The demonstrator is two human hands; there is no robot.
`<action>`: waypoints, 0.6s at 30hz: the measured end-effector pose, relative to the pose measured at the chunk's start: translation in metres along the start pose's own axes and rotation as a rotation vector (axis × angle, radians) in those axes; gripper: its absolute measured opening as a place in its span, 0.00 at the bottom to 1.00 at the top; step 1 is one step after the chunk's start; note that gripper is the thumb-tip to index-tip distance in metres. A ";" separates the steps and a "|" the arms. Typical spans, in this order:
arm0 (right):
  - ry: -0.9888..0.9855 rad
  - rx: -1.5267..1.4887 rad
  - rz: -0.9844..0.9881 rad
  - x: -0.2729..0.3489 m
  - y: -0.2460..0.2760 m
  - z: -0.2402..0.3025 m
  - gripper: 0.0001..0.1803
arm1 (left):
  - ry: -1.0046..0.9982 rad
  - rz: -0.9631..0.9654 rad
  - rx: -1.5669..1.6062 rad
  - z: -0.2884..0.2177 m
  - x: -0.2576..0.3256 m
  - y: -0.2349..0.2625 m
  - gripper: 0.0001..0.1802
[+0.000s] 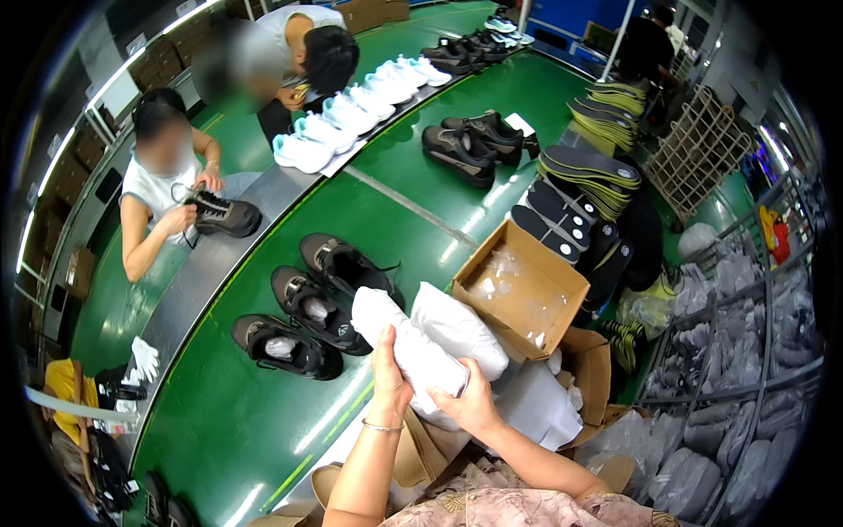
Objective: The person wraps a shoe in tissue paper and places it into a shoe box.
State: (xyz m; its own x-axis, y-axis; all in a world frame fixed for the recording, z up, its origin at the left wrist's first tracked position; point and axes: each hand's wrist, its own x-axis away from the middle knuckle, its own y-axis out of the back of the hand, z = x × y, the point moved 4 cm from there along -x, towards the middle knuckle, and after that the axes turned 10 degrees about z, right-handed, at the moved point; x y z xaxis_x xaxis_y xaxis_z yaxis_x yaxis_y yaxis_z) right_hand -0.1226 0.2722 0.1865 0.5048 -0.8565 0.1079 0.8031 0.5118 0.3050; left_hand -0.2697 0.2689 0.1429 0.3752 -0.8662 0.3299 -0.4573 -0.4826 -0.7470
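Left hand [389, 379] grasps the left flank of an elongated, tapering bundle with a smooth white covering [417, 350], thumb extended along the surface; the right hand [467, 406] grips its near end, thumb on the near face and fingers largely concealed. Neither hand is released. Likely faults, by judgement: (a) slippage, caused by slackening the right hand, since the support sits low and the far end projects unsupported; (b) creasing or tearing of the covering, if it is thin paper as it appears, caused by uneven thumb pressure or by twisting the two hands in opposite directions; (c) snagging, caused by sideways travel into the bulky white paper-like piece [465, 329] just beside it; (d) contact with the row of three brown-and-black lace-up shoes [338, 332], caused by swinging the far end leftward. Position of the bundle: between the two hands, tilted, with its far end pointing forward and left of the left hand and its near end at the right hand. It appears above the edge of the glossy green tabletop [272, 417]; whether its underside touches anything cannot be determined. An open tan cardboard box with white scraps inside [509, 307] lies forward and right of the right hand, and a flat white sheet [537, 411] lies to that hand's right.
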 end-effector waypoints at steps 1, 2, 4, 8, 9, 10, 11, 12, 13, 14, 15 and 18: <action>0.005 0.028 0.000 -0.003 -0.005 0.001 0.37 | -0.004 -0.029 0.037 -0.001 0.001 0.003 0.25; 0.007 0.052 0.009 -0.005 -0.011 0.001 0.38 | -0.009 -0.068 0.073 -0.002 0.004 0.008 0.23; -0.007 0.100 0.035 -0.012 -0.013 0.008 0.40 | -0.049 -0.102 0.069 -0.004 0.003 0.011 0.25; -0.150 -0.037 0.058 -0.024 -0.017 -0.004 0.34 | -0.030 -0.179 0.038 -0.003 -0.006 0.017 0.26; -0.113 -0.022 0.030 -0.027 -0.016 -0.002 0.32 | -0.028 -0.187 -0.006 -0.008 -0.007 0.014 0.26; -0.100 -0.022 0.025 -0.033 -0.015 -0.003 0.32 | -0.024 -0.194 -0.052 -0.012 -0.011 0.014 0.26; -0.076 -0.028 0.028 -0.040 -0.016 -0.003 0.32 | -0.036 -0.148 -0.091 -0.017 -0.015 0.016 0.26; -0.054 -0.034 0.030 -0.047 -0.016 -0.001 0.31 | -0.092 -0.158 -0.219 -0.025 -0.019 0.019 0.27; -0.046 0.022 0.024 -0.055 -0.014 0.004 0.30 | -0.146 -0.168 -0.348 -0.033 -0.024 0.022 0.28; -0.025 0.056 0.011 -0.065 -0.012 0.006 0.32 | -0.197 -0.171 -0.477 -0.044 -0.031 0.021 0.29; 0.002 0.091 -0.007 -0.076 -0.008 0.006 0.34 | -0.156 -0.189 -0.799 -0.063 -0.040 0.025 0.31; 0.051 0.198 -0.011 -0.103 -0.001 0.016 0.35 | -0.603 -0.322 -1.167 -0.099 -0.070 0.029 0.32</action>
State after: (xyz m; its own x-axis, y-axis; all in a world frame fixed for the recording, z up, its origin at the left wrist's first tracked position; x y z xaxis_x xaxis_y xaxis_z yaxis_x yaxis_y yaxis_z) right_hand -0.1806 0.3588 0.1904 0.5158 -0.8548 0.0570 0.7331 0.4748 0.4870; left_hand -0.3887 0.3026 0.1556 0.7495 -0.6489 -0.1314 -0.5820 -0.7404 0.3363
